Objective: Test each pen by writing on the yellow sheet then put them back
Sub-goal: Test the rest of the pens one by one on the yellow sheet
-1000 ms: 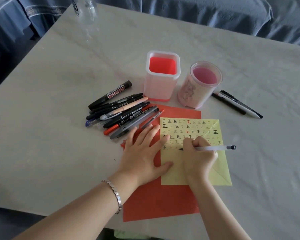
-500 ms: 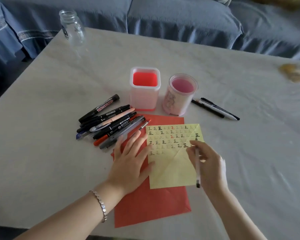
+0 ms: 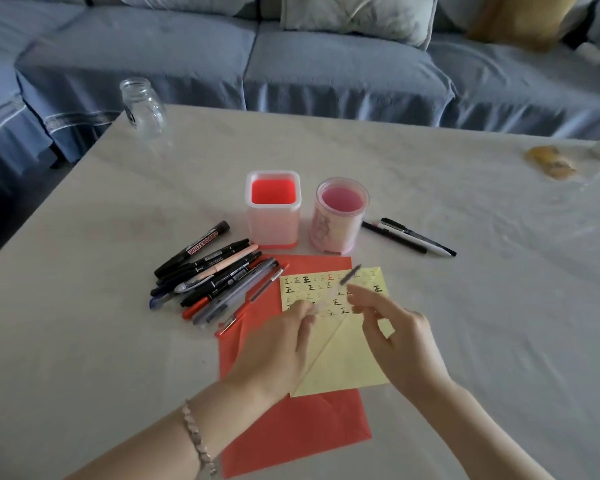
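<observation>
- A blurred pen (image 3: 329, 295) slants above the yellow sheet (image 3: 347, 355), its dark end toward the cups.
- The left hand (image 3: 278, 348) pinches its near end; the right hand (image 3: 400, 337) is beside it with fingers loosely parted, and whether they touch the pen is unclear.
- The sheet lies on red paper (image 3: 291, 434).
- A pile of pens (image 3: 212, 275) lies left; two pens (image 3: 409, 240) lie right of the round cup (image 3: 336, 220).

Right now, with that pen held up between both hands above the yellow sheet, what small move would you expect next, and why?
Probably capping it. The blurred pen hangs over the yellow sheet, off the paper, the left hand pinching one end and the right hand beside it. Then likely to the two pens right of the round cup; the cups look empty.
</observation>
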The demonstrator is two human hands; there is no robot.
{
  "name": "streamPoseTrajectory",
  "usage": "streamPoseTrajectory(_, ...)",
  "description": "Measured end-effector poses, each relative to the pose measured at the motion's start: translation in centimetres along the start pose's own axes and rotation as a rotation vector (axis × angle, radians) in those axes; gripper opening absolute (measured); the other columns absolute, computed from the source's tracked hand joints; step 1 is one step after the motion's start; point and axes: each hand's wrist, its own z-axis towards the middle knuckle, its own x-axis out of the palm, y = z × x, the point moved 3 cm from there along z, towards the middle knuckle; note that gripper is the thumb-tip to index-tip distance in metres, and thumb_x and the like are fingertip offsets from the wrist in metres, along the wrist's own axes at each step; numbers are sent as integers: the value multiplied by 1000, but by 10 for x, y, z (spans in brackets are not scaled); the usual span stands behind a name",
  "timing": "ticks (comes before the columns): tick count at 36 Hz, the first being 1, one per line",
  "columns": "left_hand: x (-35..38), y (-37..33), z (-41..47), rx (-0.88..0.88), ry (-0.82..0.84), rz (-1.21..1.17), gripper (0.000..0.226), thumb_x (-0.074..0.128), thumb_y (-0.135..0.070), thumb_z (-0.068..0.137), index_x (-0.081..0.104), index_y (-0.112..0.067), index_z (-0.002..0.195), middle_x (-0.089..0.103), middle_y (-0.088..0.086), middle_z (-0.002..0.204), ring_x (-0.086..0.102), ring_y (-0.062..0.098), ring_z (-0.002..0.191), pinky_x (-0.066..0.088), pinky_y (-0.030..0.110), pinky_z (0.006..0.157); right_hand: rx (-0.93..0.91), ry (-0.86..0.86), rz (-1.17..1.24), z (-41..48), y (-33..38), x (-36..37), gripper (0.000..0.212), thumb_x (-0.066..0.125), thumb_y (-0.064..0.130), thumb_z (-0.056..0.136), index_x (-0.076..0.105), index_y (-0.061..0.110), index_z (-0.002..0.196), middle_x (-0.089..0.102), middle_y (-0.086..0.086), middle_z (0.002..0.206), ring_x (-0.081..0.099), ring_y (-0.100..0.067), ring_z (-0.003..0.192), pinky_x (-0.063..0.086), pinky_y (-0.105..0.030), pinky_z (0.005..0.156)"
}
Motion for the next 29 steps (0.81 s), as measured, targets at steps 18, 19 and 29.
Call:
streamPoseTrajectory(18, -73, 87, 3, -49, -431, 455, 19, 67, 9, 75, 68, 2, 92, 57, 12, 75, 58, 35, 66, 50, 41, 56, 335, 222, -731, 120, -93, -15, 39, 39, 5, 89, 49, 7, 127, 46, -12, 130, 36, -29, 123, 31, -38, 99)
streamPoseTrajectory(19, -74, 90, 4, -44, -438, 492, 20, 69, 10, 72, 68, 2, 90, 56, 12, 74, 57, 35, 65, 49, 40, 56, 346, 212, -726, 120, -95, -14, 37, 41, 6, 89, 50, 6, 125, 46, -12, 128, 35, -29, 122, 31, -38, 98)
streamPoseTrajectory(29, -65, 96, 7, -127, -400, 632, 32, 80, -3, 63, 69, -8, 93, 58, 8, 78, 57, 33, 71, 43, 40, 62, 484, 263, -698, 100, -99, -28, 26, 39, 19, 95, 59, 6, 106, 52, -16, 118, 39, -33, 117, 36, -36, 91)
